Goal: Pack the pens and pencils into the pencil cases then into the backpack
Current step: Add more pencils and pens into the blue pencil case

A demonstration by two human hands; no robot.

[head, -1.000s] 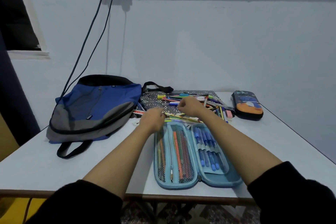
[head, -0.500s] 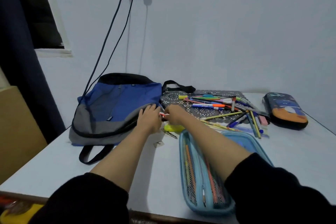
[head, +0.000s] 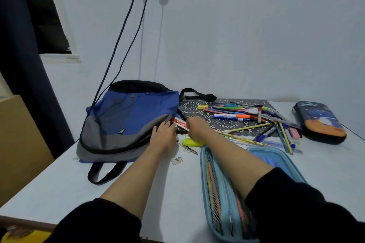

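A blue and grey backpack [head: 126,120] lies at the left of the white table [head: 59,183]. An open light-blue pencil case [head: 217,193] with several pens inside lies under my right forearm. A heap of pens and pencils [head: 246,118] covers a dark patterned mat [head: 233,124]. My left hand [head: 164,136] rests against the backpack's edge with its fingers fairly straight. My right hand [head: 195,127] pinches a red and white item [head: 178,122] just beside the backpack. A yellow highlighter [head: 192,142] lies below my right hand.
A closed dark pencil case with orange print [head: 320,122] stands at the far right. Two cables [head: 126,31] hang from a wall socket down behind the backpack. A small scrap [head: 177,161] and a patterned clip [head: 188,149] lie near my left wrist. The table's front edge is close.
Both hands left the pen heap above the open case and moved left to the backpack's edge. My view swung left. Over the last half second the hands barely shifted.
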